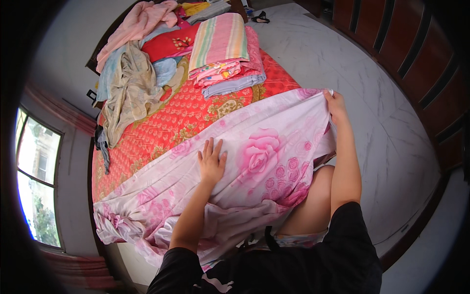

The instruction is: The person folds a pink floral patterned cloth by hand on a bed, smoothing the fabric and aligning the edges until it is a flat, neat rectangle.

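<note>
A pale pink bedsheet (230,132) printed with roses is spread over the near part of the bed and hangs down toward my lap. My left hand (212,161) lies flat on it with the fingers apart, left of a large pink rose. At the sheet's right corner, past the bed's edge, my right hand (335,106) pinches the fabric and pulls it taut. The sheet's left end is bunched in loose folds at the near left of the bed.
The bed wears a red patterned cover (161,142). Folded bedding (220,49) is stacked on its far part, beside a beige crumpled cloth (129,88) and a pink blanket (139,27). A window (39,181) is at left, marble floor (382,147) at right.
</note>
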`<state>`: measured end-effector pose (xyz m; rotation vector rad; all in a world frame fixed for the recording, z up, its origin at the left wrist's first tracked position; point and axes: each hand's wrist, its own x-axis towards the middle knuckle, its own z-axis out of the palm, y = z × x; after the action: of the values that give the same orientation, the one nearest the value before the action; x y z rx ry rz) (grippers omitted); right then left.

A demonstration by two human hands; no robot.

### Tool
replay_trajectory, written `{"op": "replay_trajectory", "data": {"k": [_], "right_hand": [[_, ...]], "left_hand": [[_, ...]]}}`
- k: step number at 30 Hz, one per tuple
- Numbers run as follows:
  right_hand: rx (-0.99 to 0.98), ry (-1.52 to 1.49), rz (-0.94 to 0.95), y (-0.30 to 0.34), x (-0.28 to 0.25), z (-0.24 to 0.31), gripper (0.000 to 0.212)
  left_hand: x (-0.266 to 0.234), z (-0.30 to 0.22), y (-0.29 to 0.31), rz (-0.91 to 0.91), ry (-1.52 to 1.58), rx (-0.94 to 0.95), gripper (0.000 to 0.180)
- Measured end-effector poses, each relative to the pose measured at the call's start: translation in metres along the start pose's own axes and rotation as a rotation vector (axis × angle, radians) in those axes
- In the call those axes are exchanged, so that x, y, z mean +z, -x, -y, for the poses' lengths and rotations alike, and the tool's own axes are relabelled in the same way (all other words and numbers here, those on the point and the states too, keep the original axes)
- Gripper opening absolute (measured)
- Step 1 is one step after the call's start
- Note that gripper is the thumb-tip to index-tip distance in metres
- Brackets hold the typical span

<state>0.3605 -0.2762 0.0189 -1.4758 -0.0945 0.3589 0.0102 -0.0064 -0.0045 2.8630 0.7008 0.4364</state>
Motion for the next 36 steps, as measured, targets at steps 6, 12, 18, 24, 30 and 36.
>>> {"op": "replay_trajectory", "data": {"k": [6,12,18,24,30,36], "right_hand": [[-0.263,0.904,-0.352,-0.039,-0.046,-0.048,0.023],[-0.280,0.692,-0.321,-0.020,-0.031,-0.026,0.020],[-0.162,0.724,-0.079,-0.028,-0.013,-0.035,0.022],[-0.379,0.584,0.107,-0.019,0.065,-0.044,0.022],[-0.310,0.905,0.138,0.001,0.115,-0.029,0.032],[-0.353,0.650,-0.190,-0.021,0.097,-0.019,0.023]], "left_hand": [[0.008,0.012,-0.010,-0.131,0.092,0.014,0.040],[-0.019,0.062,-0.042,-0.262,-0.147,-0.220,0.031],[-0.032,0.131,-0.071,0.007,-0.115,-0.393,0.030],[-0.077,0.211,-0.079,0.028,-0.249,-0.645,0.024],[-0.054,0.155,-0.075,-0.338,-0.288,-0.146,0.032],[-0.006,-0.009,-0.119,-0.037,0.422,0.326,0.033]]}}
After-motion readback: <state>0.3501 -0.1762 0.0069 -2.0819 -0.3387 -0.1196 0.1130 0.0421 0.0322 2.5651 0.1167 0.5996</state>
